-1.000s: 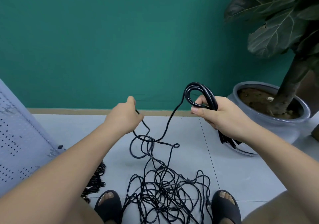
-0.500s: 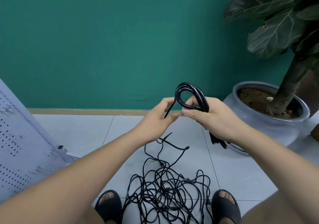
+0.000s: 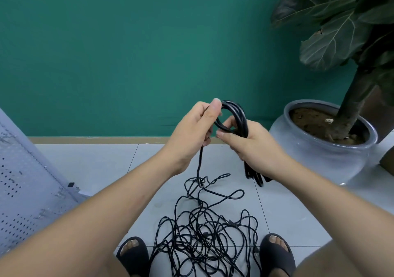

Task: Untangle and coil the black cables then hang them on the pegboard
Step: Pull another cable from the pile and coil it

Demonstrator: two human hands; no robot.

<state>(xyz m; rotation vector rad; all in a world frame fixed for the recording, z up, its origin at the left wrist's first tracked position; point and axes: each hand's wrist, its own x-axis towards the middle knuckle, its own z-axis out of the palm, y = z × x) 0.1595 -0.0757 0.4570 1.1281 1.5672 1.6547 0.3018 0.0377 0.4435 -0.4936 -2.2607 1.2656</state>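
My right hand [image 3: 248,142] grips a coil of black cable [image 3: 238,115] held upright at chest height; the coil's lower loops hang out below the hand. My left hand [image 3: 195,127] pinches the same cable at the top left of the coil, thumb on top. From the left hand a single strand [image 3: 200,161] drops to the floor. It runs into a tangled heap of black cables [image 3: 204,234] lying between my feet. A grey pegboard [image 3: 19,191] leans at the left edge.
A large grey pot [image 3: 324,148] with a broad-leafed plant stands at the right against the green wall. My two feet in black sandals [image 3: 133,253] flank the heap on the grey tiled floor. A small black clip lies by the pegboard's foot.
My left hand moved right from a spread position to meet the right hand at the coil, laying another loop on it. The slack strand on the floor was drawn up and shortened.
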